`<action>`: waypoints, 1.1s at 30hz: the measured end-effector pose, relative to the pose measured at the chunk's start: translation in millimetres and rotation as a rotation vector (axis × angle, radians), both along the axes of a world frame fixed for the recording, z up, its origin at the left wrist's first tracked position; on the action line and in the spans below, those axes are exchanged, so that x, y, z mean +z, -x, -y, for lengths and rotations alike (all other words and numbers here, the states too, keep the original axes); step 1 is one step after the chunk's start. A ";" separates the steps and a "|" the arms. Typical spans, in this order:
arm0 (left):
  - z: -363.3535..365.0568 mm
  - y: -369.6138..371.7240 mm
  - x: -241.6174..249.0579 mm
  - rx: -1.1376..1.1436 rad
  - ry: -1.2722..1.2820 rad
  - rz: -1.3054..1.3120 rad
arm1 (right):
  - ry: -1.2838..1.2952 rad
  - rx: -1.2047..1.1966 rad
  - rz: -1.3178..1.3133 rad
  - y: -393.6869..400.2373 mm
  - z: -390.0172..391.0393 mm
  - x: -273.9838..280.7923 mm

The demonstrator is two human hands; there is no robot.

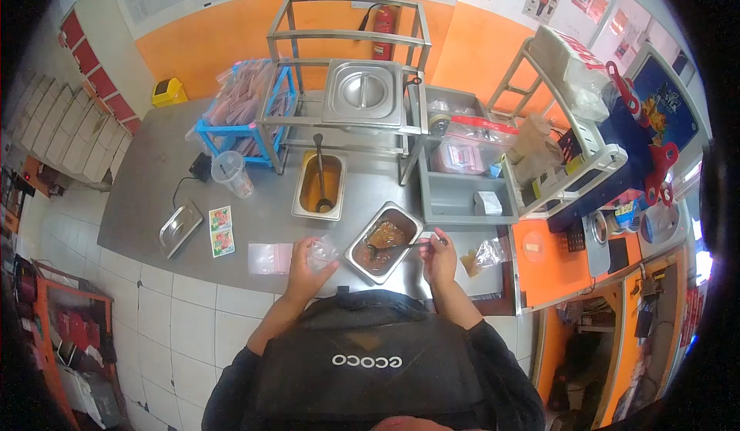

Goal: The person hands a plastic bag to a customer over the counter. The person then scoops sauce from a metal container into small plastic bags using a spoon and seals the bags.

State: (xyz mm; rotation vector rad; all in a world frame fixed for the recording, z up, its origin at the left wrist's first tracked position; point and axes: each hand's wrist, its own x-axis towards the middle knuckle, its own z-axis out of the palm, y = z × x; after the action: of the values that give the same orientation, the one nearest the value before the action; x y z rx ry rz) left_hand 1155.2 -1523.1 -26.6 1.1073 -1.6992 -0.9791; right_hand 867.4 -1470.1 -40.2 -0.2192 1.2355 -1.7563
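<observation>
My right hand grips the dark handle of a ladle, whose bowl end dips into brown sauce with bits in it. That sauce sits in a steel food pan, set at an angle close to my body. Just left of the pan, my left hand is curled around a small clear plastic bag. Flat clear bags with a pinkish tint lie beside the left hand. Farther back, a second steel pan holds orange-brown sauce and another ladle.
A steel rack carries a lidded pan. On the left are a blue basket of packets, a plastic cup, a steel lid and sachets. Grey trays and a filled clear bag are on the right.
</observation>
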 end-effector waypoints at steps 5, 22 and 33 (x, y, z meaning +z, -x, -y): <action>2.9 -0.5 4.1 -0.002 0.084 0.058 | 0.016 -0.104 0.002 7.5 -9.0 -3.1; -0.2 0.0 9.0 -0.008 0.103 0.080 | 0.052 -0.049 -0.326 -1.6 -14.6 22.8; -3.2 -2.7 9.4 0.018 0.101 0.093 | 0.455 0.896 -1.427 -25.3 -18.9 70.3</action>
State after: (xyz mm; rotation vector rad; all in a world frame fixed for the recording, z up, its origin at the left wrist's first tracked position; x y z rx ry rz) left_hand 1157.9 -1519.9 -17.3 1.1156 -1.7898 -0.8325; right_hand 892.7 -1451.1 30.1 -2.1751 1.2005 -0.8710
